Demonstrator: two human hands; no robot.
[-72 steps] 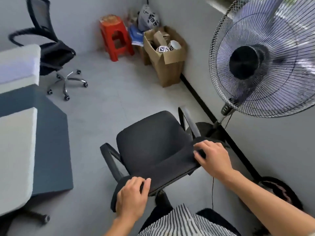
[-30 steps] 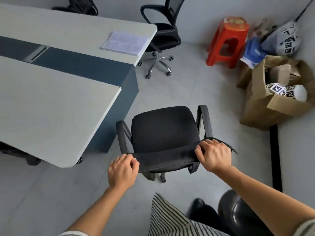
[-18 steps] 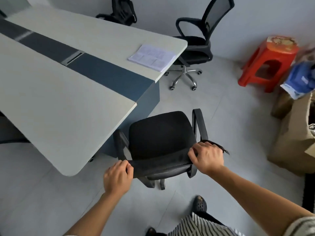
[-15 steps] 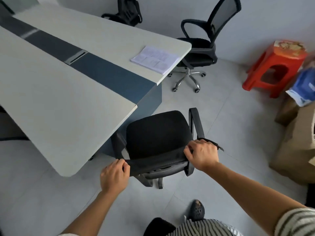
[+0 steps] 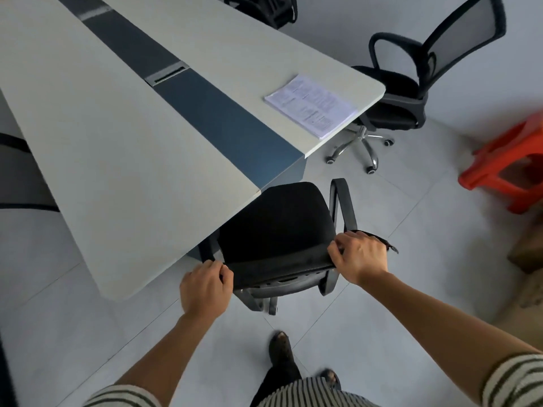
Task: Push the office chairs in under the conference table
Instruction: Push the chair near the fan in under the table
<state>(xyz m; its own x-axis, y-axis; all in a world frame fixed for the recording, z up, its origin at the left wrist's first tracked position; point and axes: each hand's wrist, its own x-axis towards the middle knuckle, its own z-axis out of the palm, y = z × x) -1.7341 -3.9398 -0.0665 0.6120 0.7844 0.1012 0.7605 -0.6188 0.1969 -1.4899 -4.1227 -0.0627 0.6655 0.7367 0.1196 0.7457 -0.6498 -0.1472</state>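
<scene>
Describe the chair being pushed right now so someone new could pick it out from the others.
Start at the conference table's near end. The black padded chair is partly under its edge, both hands on its backrest. Unlike the mesh-back chair at the far corner, it has a solid back.

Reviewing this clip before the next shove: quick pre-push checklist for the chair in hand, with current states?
1. Both hands on backrest: left hand and right hand grip the black chair top edge. Ok.
2. Seat started under conference table: front-left corner tucked only. Not ok yet.
3. Left armrest clear of table edge: hidden under the top. Cannot tell.
4. Right armrest free: ok.
5. Casters unobstructed: hidden. Cannot tell.
6. Papers clear of the push: ok.
</scene>
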